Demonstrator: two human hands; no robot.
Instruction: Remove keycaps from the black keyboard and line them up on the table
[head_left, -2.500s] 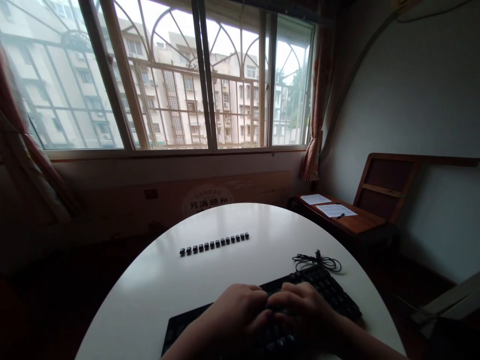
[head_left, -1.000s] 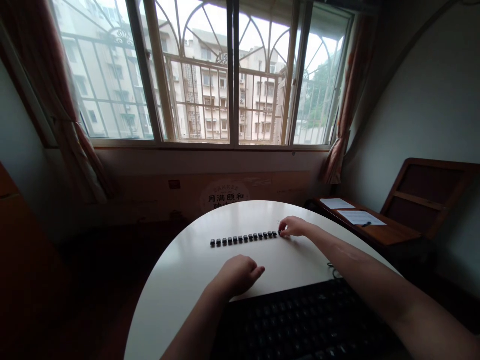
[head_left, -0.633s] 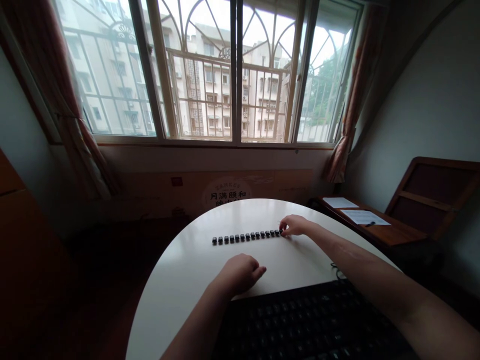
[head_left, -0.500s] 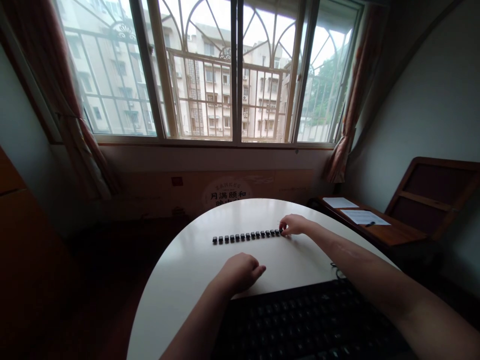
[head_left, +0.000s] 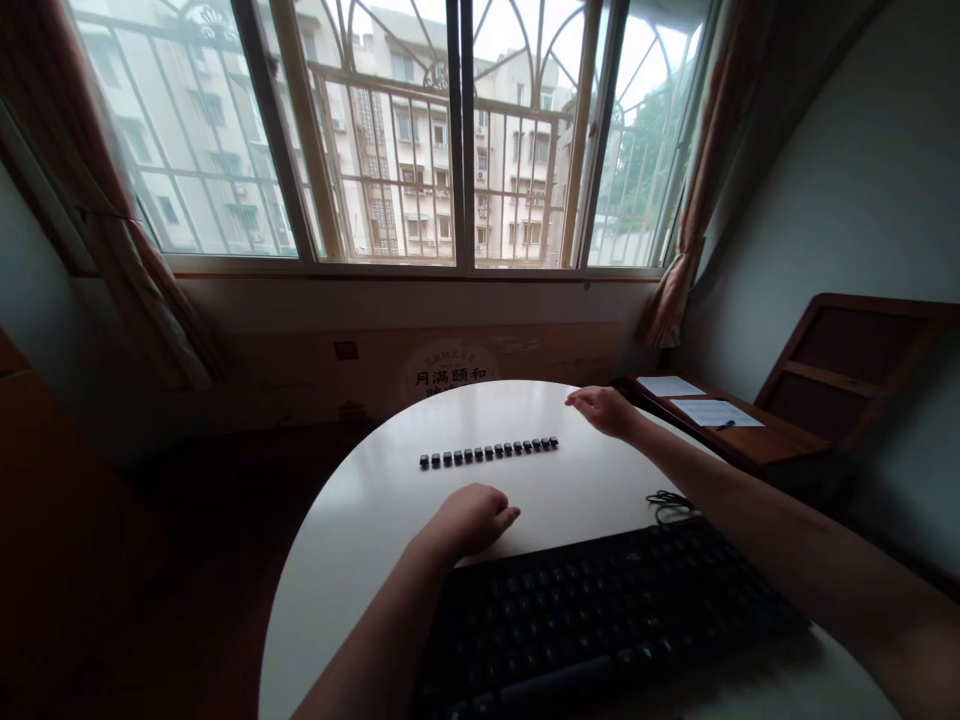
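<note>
Several small black keycaps (head_left: 488, 453) stand in a slanting row on the round white table (head_left: 360, 530). My right hand (head_left: 602, 408) is beyond the right end of the row, near the table's far edge. Its fingers stretch to the left, apart from the keycaps, and nothing shows in them. Closer to me, my left hand (head_left: 474, 517) rests with curled fingers between the row and the black keyboard (head_left: 585, 600). The inside of that fist is hidden, so I cannot tell whether it holds anything.
A bundled cable (head_left: 667, 500) lies behind the keyboard, close to my right forearm. To the right, papers (head_left: 716, 413) and a pen (head_left: 725, 425) lie on a wooden chair (head_left: 799, 445). A barred window (head_left: 465, 150) stands beyond the table.
My right hand has let go of the keycap at the row's right end and moved away to the far right. The left hand stays in place, while the view has shifted slightly.
</note>
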